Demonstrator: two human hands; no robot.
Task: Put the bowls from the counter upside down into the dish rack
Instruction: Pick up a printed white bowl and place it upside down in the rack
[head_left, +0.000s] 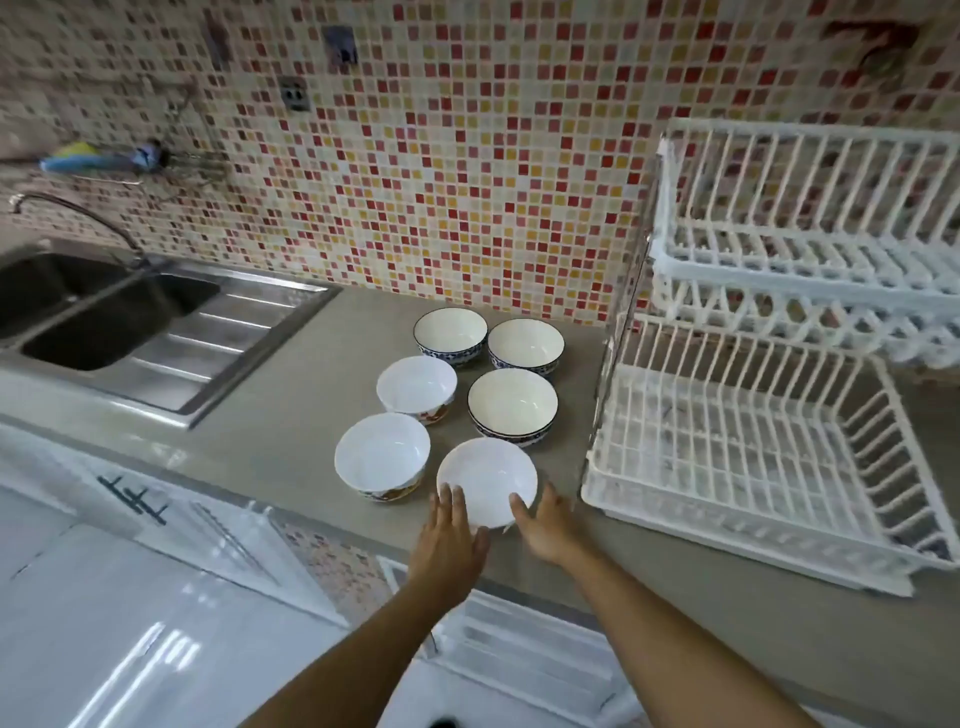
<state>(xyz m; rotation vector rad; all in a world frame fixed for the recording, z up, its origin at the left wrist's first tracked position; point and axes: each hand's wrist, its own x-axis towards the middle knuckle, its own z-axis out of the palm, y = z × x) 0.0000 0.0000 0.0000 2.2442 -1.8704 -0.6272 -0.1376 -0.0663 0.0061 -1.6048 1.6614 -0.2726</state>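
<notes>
Several white bowls stand upright in two rows on the grey counter (291, 415). The nearest one, a plain white bowl (488, 478), sits at the front right of the group. My left hand (452, 535) lies against its near left side and my right hand (545, 525) against its near right side, fingers spread and touching the rim. The bowl still looks to rest on the counter. Behind it are a blue-patterned bowl (513, 406), two more blue-patterned ones (451, 335) (525, 345), and two white bowls with coloured bases (416, 388) (383, 454). The white two-tier dish rack (727, 467) stands to the right, with no dishes in it.
A steel double sink (104, 322) with a drainboard and a curved tap (78, 213) lies at the left. A mosaic tile wall rises behind the counter. White cabinet fronts run below the counter's front edge.
</notes>
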